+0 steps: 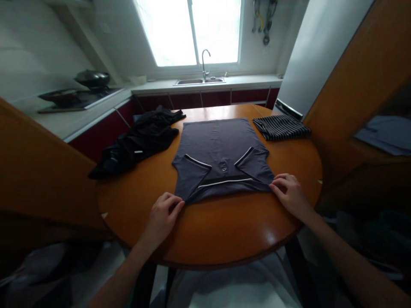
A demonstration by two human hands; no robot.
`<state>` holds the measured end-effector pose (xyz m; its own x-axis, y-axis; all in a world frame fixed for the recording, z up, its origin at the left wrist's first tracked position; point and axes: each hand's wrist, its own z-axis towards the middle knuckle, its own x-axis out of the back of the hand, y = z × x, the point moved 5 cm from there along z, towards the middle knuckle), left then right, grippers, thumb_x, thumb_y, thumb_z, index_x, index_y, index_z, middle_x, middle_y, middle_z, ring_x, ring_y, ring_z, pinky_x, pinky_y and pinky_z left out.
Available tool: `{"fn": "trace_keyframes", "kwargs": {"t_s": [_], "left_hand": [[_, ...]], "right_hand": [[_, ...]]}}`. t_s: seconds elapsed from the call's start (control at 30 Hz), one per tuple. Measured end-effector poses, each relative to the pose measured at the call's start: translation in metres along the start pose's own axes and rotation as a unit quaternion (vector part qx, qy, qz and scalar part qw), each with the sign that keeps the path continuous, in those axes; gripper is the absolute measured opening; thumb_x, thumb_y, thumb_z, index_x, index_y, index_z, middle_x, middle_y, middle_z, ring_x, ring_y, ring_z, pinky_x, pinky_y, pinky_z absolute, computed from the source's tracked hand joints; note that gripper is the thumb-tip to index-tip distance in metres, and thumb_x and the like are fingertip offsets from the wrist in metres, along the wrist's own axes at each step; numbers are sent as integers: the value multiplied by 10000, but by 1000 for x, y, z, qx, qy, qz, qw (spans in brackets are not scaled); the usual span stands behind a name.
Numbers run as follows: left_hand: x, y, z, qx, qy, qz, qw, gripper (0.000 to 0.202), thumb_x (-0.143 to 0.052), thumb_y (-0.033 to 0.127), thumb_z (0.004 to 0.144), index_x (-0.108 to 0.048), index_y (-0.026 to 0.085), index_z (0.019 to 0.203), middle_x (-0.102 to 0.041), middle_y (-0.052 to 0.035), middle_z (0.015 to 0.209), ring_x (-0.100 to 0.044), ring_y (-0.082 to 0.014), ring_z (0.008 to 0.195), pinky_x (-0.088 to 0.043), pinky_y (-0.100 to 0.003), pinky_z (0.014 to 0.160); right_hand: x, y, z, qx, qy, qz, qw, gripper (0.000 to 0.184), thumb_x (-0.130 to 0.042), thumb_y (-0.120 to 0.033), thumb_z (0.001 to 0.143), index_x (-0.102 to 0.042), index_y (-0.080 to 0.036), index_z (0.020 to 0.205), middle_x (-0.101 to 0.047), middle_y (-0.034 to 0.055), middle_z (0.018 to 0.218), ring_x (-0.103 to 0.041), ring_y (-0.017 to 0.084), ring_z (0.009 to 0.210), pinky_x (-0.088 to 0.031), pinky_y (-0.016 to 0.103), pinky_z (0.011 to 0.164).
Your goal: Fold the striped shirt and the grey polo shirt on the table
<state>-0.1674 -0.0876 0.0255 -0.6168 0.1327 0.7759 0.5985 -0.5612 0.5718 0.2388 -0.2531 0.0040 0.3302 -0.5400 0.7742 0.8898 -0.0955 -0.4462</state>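
A grey polo shirt [218, 145] lies flat on the round wooden table [224, 222], collar end towards me, both sleeves folded inward with white trim showing. My left hand [162, 216] pinches the shirt's near left corner, fingers closed on the fabric. My right hand [290, 192] pinches the near right corner the same way.
A crumpled black garment [138, 143] lies on the table's left side, hanging over the edge. A folded striped cloth [281, 127] sits at the far right. Behind are a counter with a sink [199, 80], a stove with a wok [91, 79], and a fridge [308, 64] at right.
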Motion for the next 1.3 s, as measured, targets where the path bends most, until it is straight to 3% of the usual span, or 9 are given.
{"fn": "trace_keyframes", "kwargs": {"t_s": [0.33,0.53,0.63,0.7,0.77,0.83,0.93,1.07,1.3], "left_hand": [[-1,4,-1,5,-6,56,998,294,-577,423,934,-682,211,758,-588,-57,930,-553,-237,947,-445,-395,884],[-3,-6,1,11,-26,83,996,202,-606,337,913,-628,191,775,-590,-62,965,-560,-234,943,-469,-402,889],[3,9,5,-16,-15,100,995,180,-593,350,939,-647,195,1012,-612,-84,1076,-572,-262,1043,-478,-446,952],[3,32,10,-82,-20,104,991,341,-518,360,996,-573,201,1292,-573,-118,1306,-521,-279,1237,-433,-469,1068],[-8,58,16,-177,-61,109,976,485,-429,357,1040,-400,211,1502,-420,-123,1538,-372,-268,1433,-331,-459,1184],[-27,74,21,-258,-119,126,951,577,-388,386,1055,-254,213,1589,-267,-105,1646,-218,-255,1528,-227,-452,1243],[-55,75,26,-297,-186,157,923,708,-397,510,1043,-139,195,1622,-182,-113,1671,-124,-255,1553,-151,-463,1258],[-66,59,26,-290,-206,165,920,770,-402,558,1034,-85,183,1627,-145,-124,1671,-101,-244,1554,-143,-448,1257],[-48,52,33,-302,-213,183,911,646,-408,431,1064,-163,205,1617,-217,-114,1655,-145,-225,1544,-193,-427,1256]], "right_hand": [[-8,14,1,24,13,-4,1000,272,-545,-453,924,-691,-248,818,-670,110,996,-611,308,986,-471,502,922],[-6,14,-1,15,11,-14,1000,214,-553,-398,910,-678,-238,843,-672,112,1005,-617,311,991,-480,502,927],[-1,-2,3,19,32,-29,999,253,-506,-387,943,-693,-225,998,-676,130,1072,-619,332,1040,-476,541,957],[0,-24,9,46,41,-22,998,335,-460,-379,975,-671,-215,1176,-663,146,1185,-600,342,1141,-454,558,1019],[-6,-55,17,97,13,2,995,431,-420,-364,999,-581,-218,1371,-608,142,1349,-536,334,1289,-412,548,1102],[-18,-85,24,160,-45,14,986,526,-393,-351,1014,-428,-231,1525,-490,116,1521,-416,314,1427,-345,538,1175],[-42,-111,28,240,-140,-16,961,637,-397,-386,1024,-226,-236,1619,-281,91,1658,-239,287,1529,-242,547,1229],[-64,-106,26,265,-221,-49,937,730,-443,-486,1013,-150,-229,1631,-221,102,1668,-179,266,1544,-220,541,1236],[-60,-91,27,270,-214,-62,937,676,-431,-418,1034,-181,-204,1624,-310,112,1634,-247,250,1525,-267,527,1228]]}}
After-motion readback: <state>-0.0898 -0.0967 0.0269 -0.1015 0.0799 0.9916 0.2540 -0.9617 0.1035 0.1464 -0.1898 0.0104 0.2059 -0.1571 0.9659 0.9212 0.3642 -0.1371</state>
